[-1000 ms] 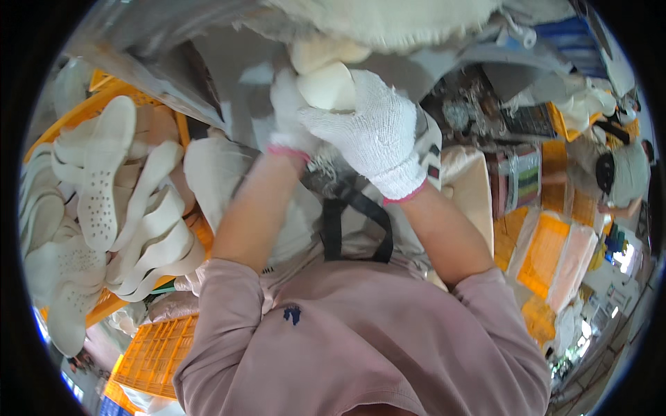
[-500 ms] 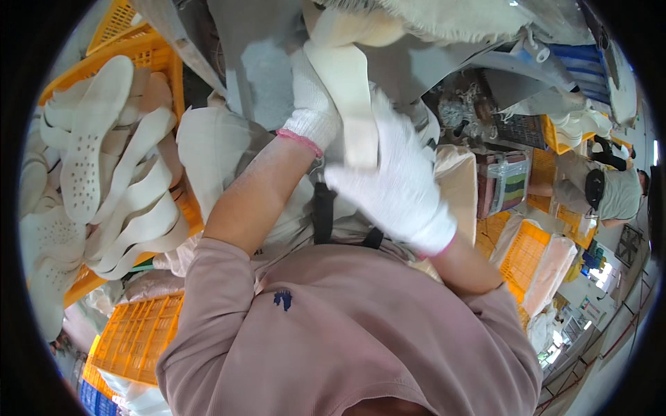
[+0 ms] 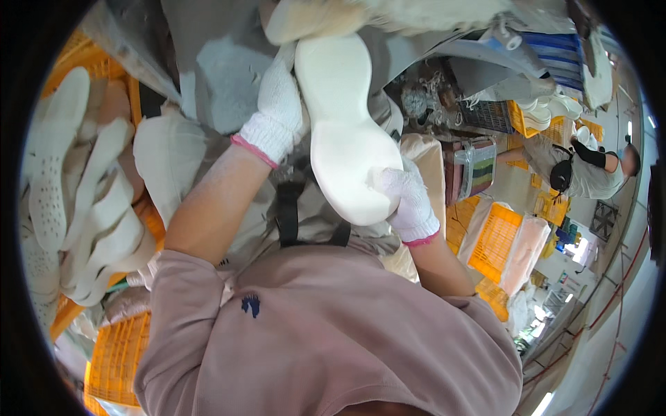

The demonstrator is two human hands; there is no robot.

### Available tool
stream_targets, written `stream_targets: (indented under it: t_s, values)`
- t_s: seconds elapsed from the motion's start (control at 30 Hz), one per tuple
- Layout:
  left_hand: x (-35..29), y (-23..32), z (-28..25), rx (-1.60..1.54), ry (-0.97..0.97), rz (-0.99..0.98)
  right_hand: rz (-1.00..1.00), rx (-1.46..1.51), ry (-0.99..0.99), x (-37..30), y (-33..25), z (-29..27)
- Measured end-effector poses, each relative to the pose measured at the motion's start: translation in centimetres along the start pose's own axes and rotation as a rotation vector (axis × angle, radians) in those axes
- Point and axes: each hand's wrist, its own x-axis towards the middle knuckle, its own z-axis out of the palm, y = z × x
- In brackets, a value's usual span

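A white foam shoe sole lies broad side toward me, its upper end touching a pale fuzzy wheel. White knitted gloves with pink cuffs cover both hands. My left hand grips the sole's left edge near the upper end; its fingertips are partly hidden behind the sole. At the lower right end, my right hand is closed on the sole, thumb on the face and the other fingers out of sight beneath.
Many perforated white soles fill an orange crate on the left. Another orange crate stands below it. To the right are a wrapped stack, orange crates and a person farther off. Grey sheeting hangs around the wheel.
The sole has turned from nearly edge-on to showing its broad face. My right hand, earlier spread out and blurred, has closed on its lower end. The whole view has shifted a little.
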Motion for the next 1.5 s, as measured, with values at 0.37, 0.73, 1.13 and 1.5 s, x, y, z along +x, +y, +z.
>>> stream_targets:
  t_s: [0.37,0.73,1.13,1.5]
  values:
    - [2.5,2.7,-0.1,0.219,0.131,0.173,-0.134,-0.089,-0.035,2.4,-0.8,2.3]
    - [2.1,0.1,-5.6,0.615,0.086,0.399,-0.028,-0.034,-0.102,3.0,0.8,2.1]
    - [3.4,2.7,-5.0,0.924,0.059,0.439,0.02,0.234,-0.061,4.5,1.6,3.7]
    - [5.3,5.6,-1.7,0.768,0.056,0.563,-0.226,0.009,-0.114,6.9,1.2,5.2]
